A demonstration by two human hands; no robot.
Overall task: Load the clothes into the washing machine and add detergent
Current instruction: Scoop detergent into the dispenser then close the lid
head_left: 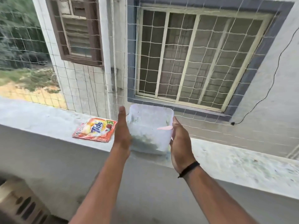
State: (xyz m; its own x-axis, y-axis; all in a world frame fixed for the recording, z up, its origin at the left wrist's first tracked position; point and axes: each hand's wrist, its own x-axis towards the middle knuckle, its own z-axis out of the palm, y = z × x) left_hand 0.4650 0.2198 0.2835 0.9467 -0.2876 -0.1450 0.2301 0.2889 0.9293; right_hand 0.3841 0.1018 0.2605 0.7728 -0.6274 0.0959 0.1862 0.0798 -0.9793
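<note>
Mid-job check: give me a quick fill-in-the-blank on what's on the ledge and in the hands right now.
1. The translucent plastic container sits between ____ hands.
2. The sachet lying flat on the ledge reads ____.
3. The sachet lies to the ____ of the container.
4. The black band is on the ____ wrist.

Answers: both; Tide; left; right
</note>
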